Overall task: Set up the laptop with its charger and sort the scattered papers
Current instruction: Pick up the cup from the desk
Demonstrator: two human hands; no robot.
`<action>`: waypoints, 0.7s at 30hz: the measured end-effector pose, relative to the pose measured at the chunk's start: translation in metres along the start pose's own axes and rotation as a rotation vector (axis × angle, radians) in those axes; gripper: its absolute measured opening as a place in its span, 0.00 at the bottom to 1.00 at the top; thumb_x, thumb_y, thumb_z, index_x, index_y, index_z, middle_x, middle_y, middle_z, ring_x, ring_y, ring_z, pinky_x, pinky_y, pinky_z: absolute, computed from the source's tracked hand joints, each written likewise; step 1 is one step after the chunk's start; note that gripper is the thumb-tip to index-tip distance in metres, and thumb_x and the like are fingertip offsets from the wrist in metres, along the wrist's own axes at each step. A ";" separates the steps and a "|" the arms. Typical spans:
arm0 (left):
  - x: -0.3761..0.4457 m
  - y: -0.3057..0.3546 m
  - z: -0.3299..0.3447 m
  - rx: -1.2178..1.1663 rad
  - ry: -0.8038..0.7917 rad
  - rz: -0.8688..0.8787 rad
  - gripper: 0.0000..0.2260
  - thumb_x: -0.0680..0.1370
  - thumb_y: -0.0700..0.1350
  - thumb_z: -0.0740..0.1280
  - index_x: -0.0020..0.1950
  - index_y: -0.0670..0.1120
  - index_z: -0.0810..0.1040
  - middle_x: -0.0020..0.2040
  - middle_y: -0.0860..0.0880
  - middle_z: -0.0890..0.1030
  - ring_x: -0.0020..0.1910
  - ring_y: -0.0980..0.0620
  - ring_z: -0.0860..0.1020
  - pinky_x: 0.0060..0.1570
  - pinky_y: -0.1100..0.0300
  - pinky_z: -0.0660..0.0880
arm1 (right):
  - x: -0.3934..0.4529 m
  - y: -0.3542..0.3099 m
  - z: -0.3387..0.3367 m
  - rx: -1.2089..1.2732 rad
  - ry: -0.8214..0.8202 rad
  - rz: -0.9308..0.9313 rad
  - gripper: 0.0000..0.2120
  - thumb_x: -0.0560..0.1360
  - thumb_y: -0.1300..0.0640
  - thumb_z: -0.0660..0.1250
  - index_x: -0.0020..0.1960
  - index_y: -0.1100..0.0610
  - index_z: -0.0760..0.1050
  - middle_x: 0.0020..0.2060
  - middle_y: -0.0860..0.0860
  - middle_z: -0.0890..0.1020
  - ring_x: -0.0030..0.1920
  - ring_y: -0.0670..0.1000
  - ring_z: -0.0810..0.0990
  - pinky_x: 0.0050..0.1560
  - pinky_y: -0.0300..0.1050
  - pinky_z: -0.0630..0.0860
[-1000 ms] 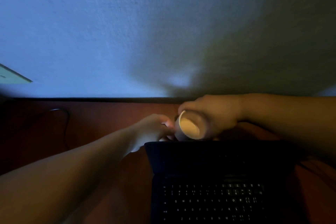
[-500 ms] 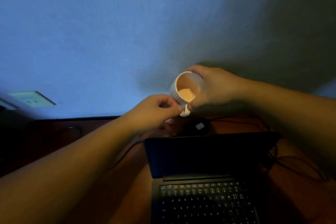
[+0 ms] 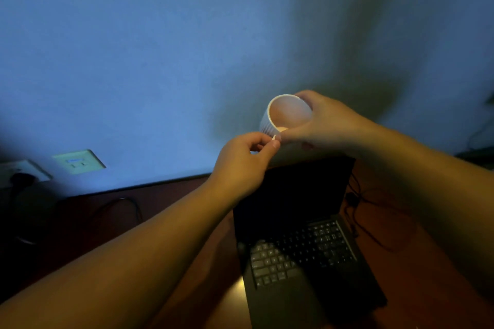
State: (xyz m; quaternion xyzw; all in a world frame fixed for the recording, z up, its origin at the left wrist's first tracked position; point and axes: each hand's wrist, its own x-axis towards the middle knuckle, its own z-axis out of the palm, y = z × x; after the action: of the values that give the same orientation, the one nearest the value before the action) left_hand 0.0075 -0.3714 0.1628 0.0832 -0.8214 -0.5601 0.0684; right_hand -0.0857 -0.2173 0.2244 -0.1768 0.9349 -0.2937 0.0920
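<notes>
The right hand point(image 3: 324, 125) grips a tilted white cup point(image 3: 283, 115) (something pale inside) above the open laptop point(image 3: 302, 248). The left hand point(image 3: 243, 163) pinches a small white piece at its rim.

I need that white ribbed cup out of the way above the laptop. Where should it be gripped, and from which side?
Grip the cup around its ribbed outer wall, from its far right side, as the right hand does. It is tilted with its open mouth toward the camera, so that side gives no hold. The left hand pinches something small at its lower rim, probably the handle.
</notes>
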 end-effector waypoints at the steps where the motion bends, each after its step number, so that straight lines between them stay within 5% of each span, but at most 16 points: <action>1: -0.009 0.001 -0.003 -0.008 -0.017 0.002 0.10 0.82 0.53 0.68 0.46 0.50 0.85 0.41 0.50 0.84 0.43 0.48 0.85 0.51 0.40 0.81 | -0.012 -0.005 0.001 -0.024 0.020 0.014 0.36 0.62 0.40 0.80 0.66 0.45 0.71 0.52 0.46 0.79 0.42 0.47 0.81 0.36 0.39 0.75; 8: -0.057 0.009 0.004 -0.105 -0.139 -0.004 0.08 0.84 0.50 0.66 0.49 0.52 0.85 0.37 0.52 0.85 0.40 0.54 0.85 0.49 0.49 0.81 | -0.077 0.003 0.009 -0.049 0.147 0.068 0.42 0.60 0.34 0.78 0.71 0.43 0.68 0.58 0.45 0.78 0.54 0.51 0.76 0.48 0.46 0.72; 12: -0.063 0.015 0.034 -0.084 -0.175 -0.005 0.09 0.84 0.51 0.65 0.52 0.52 0.85 0.35 0.51 0.84 0.32 0.60 0.80 0.35 0.60 0.74 | -0.096 0.035 0.001 0.001 0.180 0.074 0.44 0.57 0.32 0.77 0.70 0.42 0.68 0.61 0.48 0.78 0.57 0.52 0.78 0.54 0.51 0.78; 21: -0.037 0.046 0.193 -0.044 -0.142 -0.062 0.08 0.84 0.47 0.66 0.54 0.49 0.85 0.32 0.54 0.80 0.30 0.63 0.77 0.32 0.71 0.70 | -0.089 0.189 -0.057 0.066 0.212 0.008 0.46 0.51 0.29 0.71 0.68 0.40 0.70 0.60 0.47 0.78 0.57 0.50 0.77 0.52 0.48 0.77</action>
State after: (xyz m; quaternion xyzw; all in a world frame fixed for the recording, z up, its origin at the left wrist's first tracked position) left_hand 0.0015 -0.1711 0.1352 0.0672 -0.8087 -0.5844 -0.0057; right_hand -0.0719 -0.0091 0.1667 -0.1380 0.9299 -0.3410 -0.0002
